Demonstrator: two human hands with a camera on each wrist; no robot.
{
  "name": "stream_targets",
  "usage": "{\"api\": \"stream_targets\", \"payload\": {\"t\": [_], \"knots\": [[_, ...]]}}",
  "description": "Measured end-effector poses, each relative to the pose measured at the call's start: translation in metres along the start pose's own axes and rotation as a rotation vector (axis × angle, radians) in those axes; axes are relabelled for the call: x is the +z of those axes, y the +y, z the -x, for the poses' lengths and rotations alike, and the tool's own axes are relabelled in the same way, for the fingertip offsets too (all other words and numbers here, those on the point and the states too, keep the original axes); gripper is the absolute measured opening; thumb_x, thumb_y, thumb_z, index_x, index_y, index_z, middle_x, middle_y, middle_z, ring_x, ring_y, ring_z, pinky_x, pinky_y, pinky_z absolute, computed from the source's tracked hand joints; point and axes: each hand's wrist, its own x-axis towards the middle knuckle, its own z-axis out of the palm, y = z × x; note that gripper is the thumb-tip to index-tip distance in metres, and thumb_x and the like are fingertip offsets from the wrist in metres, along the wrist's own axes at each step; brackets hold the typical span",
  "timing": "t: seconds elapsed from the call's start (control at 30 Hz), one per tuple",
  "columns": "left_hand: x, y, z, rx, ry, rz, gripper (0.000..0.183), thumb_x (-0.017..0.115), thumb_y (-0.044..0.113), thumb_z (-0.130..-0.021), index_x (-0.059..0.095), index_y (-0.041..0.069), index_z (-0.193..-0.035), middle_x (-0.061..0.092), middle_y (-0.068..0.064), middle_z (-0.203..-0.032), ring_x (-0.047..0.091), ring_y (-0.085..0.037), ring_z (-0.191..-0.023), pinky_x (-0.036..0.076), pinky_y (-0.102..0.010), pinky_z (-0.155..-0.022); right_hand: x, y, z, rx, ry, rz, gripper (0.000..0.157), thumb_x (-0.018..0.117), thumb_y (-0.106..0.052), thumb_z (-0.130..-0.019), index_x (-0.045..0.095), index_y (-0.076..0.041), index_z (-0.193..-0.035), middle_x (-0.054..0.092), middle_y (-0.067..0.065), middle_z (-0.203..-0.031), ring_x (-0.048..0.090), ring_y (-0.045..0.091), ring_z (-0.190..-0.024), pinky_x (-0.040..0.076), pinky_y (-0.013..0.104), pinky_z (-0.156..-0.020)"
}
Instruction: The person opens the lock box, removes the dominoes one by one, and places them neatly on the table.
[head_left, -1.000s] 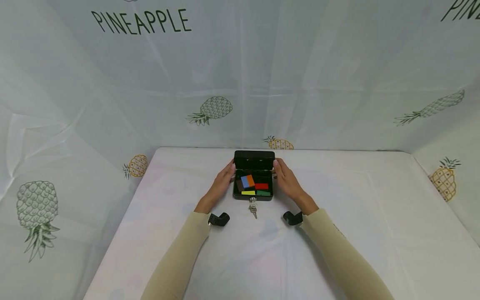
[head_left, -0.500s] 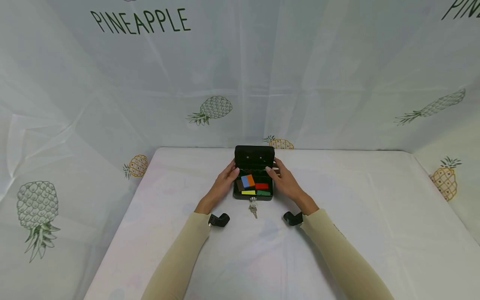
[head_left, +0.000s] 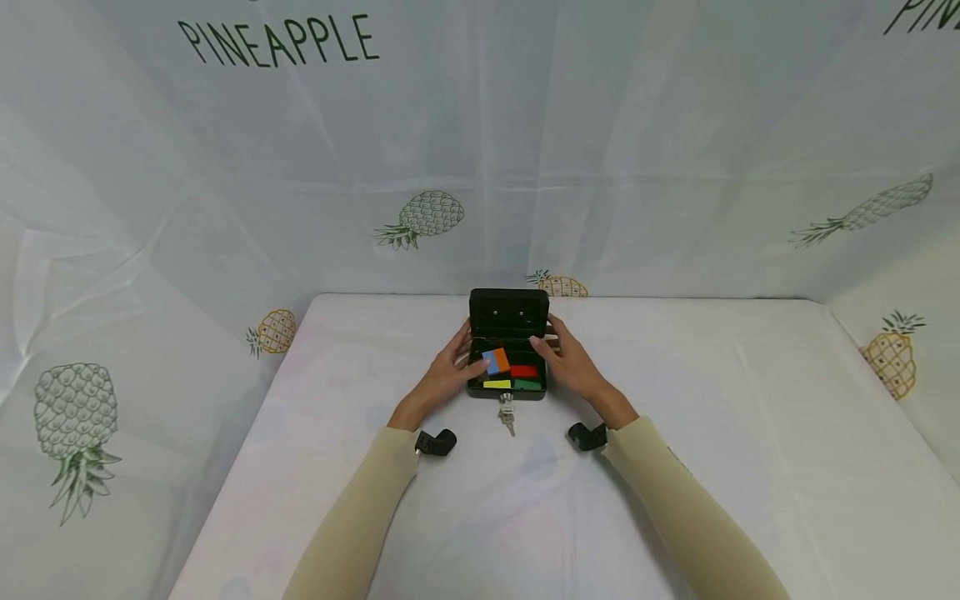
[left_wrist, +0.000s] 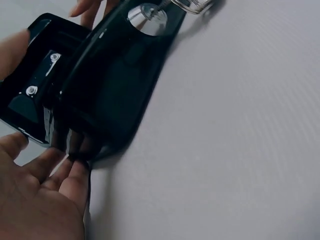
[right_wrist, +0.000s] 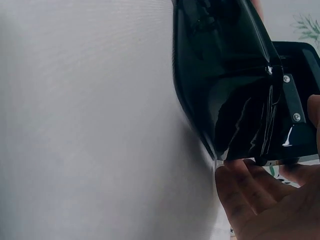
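Note:
A small black cash box (head_left: 507, 394) stands on the table with its lid (head_left: 509, 312) raised. Keys (head_left: 507, 414) hang from the lock at its front. Inside are a blue and orange block (head_left: 497, 361) and red (head_left: 523, 372), yellow (head_left: 497, 384) and green (head_left: 527, 385) pieces. My left hand (head_left: 444, 375) touches the box's left side with its fingertips, its thumb reaching over the rim by the blue face. At the right side, my right hand (head_left: 572, 363) rests its fingers against the box, its thumb over the rim near the hinge. The left thumb covers a dark brown piece.
A white cloth covers the table (head_left: 675, 433). A sheet printed with pineapples hangs behind it as a backdrop (head_left: 637, 167), close behind the raised lid. Each wrist wears a black camera mount (head_left: 437, 442).
The lid has tipped further back and shows more of its inside. Both thumbs have moved from the lid's sides to over the box, the left one furthest in.

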Motion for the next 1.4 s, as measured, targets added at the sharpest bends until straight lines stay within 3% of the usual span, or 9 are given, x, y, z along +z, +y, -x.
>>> {"api": "stream_targets", "payload": {"t": [0.3, 0.63, 0.77, 1.0, 1.23, 1.4], "knots": [[-0.005, -0.011, 0.005, 0.022, -0.073, -0.028, 0.111, 0.083, 0.012, -0.093, 0.006, 0.022, -0.172, 0.021, -0.013, -0.174, 0.025, -0.032, -0.16, 0.03, -0.045, -0.13, -0.002, 0.001, 0.01, -0.02, 0.003, 0.029, 0.069, 0.053, -0.026, -0.113, 0.018, -0.004, -0.168, 0.042, 0.03, -0.159, 0.053, 0.048, -0.137, 0.046, 0.063, -0.116], [-0.01, -0.012, 0.007, 0.042, -0.121, -0.035, 0.124, 0.087, 0.002, -0.085, 0.003, 0.025, -0.172, 0.017, -0.014, -0.175, 0.023, -0.033, -0.161, 0.028, -0.044, -0.131, -0.003, -0.004, 0.023, -0.1, 0.077, 0.079, 0.069, 0.063, -0.018, -0.107, 0.027, 0.001, -0.163, 0.042, 0.026, -0.157, 0.054, 0.042, -0.132, 0.051, 0.059, -0.112], [-0.011, -0.011, 0.007, 0.04, -0.125, -0.037, 0.125, 0.087, -0.004, -0.084, 0.003, 0.024, -0.172, 0.017, -0.013, -0.175, 0.023, -0.031, -0.161, 0.028, -0.043, -0.131, -0.003, -0.008, 0.028, -0.145, 0.11, 0.152, 0.064, 0.069, -0.014, -0.103, 0.036, 0.002, -0.156, 0.044, 0.023, -0.155, 0.057, 0.039, -0.128, 0.052, 0.055, -0.11], [-0.009, -0.011, 0.005, 0.032, -0.126, -0.044, 0.126, 0.086, -0.007, -0.083, 0.003, 0.026, -0.172, 0.017, -0.013, -0.175, 0.023, -0.031, -0.161, 0.029, -0.042, -0.131, 0.0, -0.017, 0.036, -0.26, 0.155, 0.319, 0.042, 0.076, -0.009, -0.098, 0.06, -0.001, -0.136, 0.061, 0.017, -0.137, 0.062, 0.033, -0.118, 0.059, 0.052, -0.099], [-0.009, -0.013, 0.004, 0.039, -0.137, 0.002, 0.126, 0.084, -0.009, -0.083, 0.001, 0.024, -0.172, 0.012, -0.013, -0.176, 0.018, -0.031, -0.162, 0.025, -0.042, -0.132, 0.002, -0.019, 0.034, -0.433, 0.164, 0.511, 0.033, 0.082, -0.007, -0.092, 0.071, -0.002, -0.122, 0.07, 0.014, -0.127, 0.065, 0.033, -0.115, 0.061, 0.049, -0.096], [-0.009, -0.013, 0.005, 0.036, -0.139, 0.008, 0.126, 0.084, -0.01, -0.083, 0.001, 0.025, -0.172, 0.011, -0.011, -0.176, 0.017, -0.028, -0.163, 0.025, -0.04, -0.132, 0.004, -0.02, 0.029, -0.506, 0.15, 0.621, 0.031, 0.085, -0.006, -0.089, 0.074, -0.002, -0.117, 0.072, 0.012, -0.124, 0.066, 0.032, -0.111, 0.061, 0.046, -0.096]]}}
